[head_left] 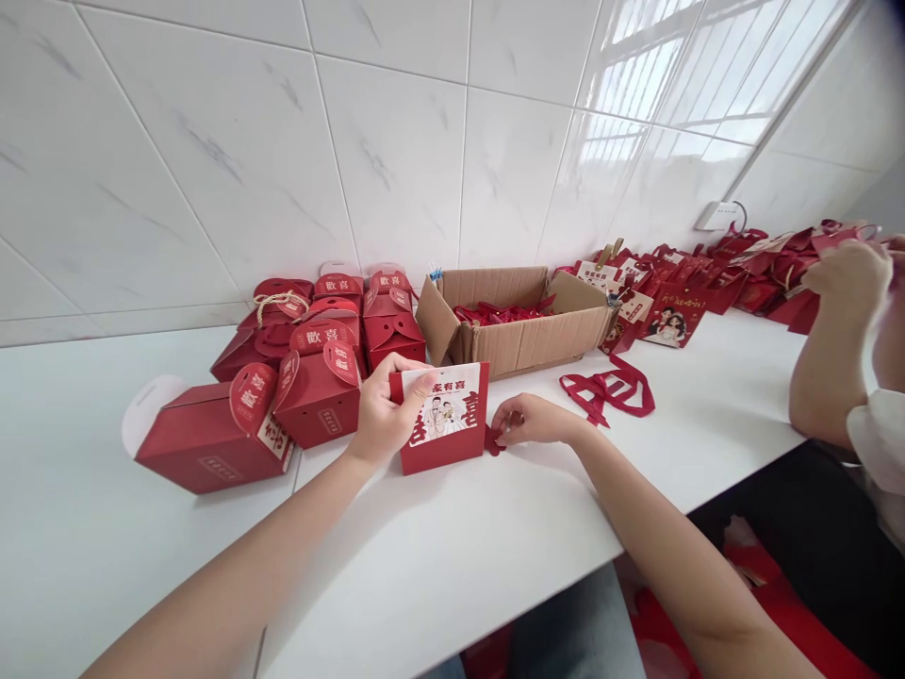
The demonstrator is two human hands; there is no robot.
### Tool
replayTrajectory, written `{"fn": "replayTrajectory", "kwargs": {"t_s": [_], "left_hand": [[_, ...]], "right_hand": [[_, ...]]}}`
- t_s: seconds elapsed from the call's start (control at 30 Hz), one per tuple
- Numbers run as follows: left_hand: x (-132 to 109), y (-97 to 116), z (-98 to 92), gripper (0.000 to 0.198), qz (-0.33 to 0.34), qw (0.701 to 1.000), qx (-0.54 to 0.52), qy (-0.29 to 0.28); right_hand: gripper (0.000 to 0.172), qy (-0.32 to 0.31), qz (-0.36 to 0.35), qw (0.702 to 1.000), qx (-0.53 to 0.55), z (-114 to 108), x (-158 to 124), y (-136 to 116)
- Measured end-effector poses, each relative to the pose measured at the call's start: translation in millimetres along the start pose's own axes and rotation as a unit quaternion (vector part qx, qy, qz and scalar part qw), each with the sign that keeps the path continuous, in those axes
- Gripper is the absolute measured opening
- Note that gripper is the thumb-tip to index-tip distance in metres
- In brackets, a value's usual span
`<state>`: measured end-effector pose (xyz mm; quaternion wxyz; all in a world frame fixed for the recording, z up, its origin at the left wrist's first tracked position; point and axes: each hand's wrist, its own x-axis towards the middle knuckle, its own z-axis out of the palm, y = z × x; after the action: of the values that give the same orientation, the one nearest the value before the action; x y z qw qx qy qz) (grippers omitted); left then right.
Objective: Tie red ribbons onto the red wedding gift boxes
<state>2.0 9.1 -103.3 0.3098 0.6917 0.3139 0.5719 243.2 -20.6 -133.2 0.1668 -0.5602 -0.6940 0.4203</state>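
My left hand (pixel 388 410) grips a red gift box (pixel 452 453) by its upper left edge, thumb across the front. A white panel on its front shows a cartoon wedding couple and red characters. Just right of the box, the fingers of my right hand (pixel 523 418) are closed on a dark red piece (pixel 494 440), apparently ribbon, low by the table. Most of that piece is hidden by the fingers and the box. A loose red ribbon (pixel 636 394) lies looped on the table beyond my right hand.
Several folded red boxes (pixel 321 387) stand at the left. Behind my hands is an open cardboard box (pixel 523 344) with red items inside. Red bags and boxes (pixel 675 316) are piled at the right along the tiled wall. Another person's arm (pixel 834 339) is raised at far right.
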Motion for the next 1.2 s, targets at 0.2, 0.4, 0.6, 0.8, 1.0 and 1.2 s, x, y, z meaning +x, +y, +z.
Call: {"fn": "replayTrajectory", "kwargs": {"t_s": [0.2, 0.4, 0.6, 0.8, 1.0, 1.2], "left_hand": [[-0.4, 0.0, 0.3, 0.02, 0.003, 1.0, 0.005, 0.0], [-0.6, -0.3, -0.4, 0.018, 0.008, 1.0, 0.008, -0.002], [-0.6, 0.1, -1.2, 0.021, 0.003, 1.0, 0.01, -0.002], [-0.5, 0.7, -0.5, 0.021, 0.001, 1.0, 0.01, 0.0], [-0.4, 0.0, -0.5, 0.022, 0.008, 1.0, 0.008, 0.0], [-1.0, -0.5, -0.8, 0.021, 0.007, 1.0, 0.007, -0.001]], "right_hand": [[0.013, 0.015, 0.011, 1.0, 0.022, 6.7, 1.1, -3.5], [0.022, 0.029, 0.022, 0.998, 0.042, 9.8, 1.6, -8.0], [0.004, 0.084, -0.003, 0.995, 0.058, 5.6, -2.8, -6.0], [0.013, 0.153, -0.054, 0.981, 0.111, -1.6, -0.4, 8.2], [0.032, 0.277, -0.137, 0.943, 0.126, -6.2, -1.0, 3.8], [0.015, 0.394, -0.311, 0.862, 0.071, -0.5, -11.6, -8.0]]}}
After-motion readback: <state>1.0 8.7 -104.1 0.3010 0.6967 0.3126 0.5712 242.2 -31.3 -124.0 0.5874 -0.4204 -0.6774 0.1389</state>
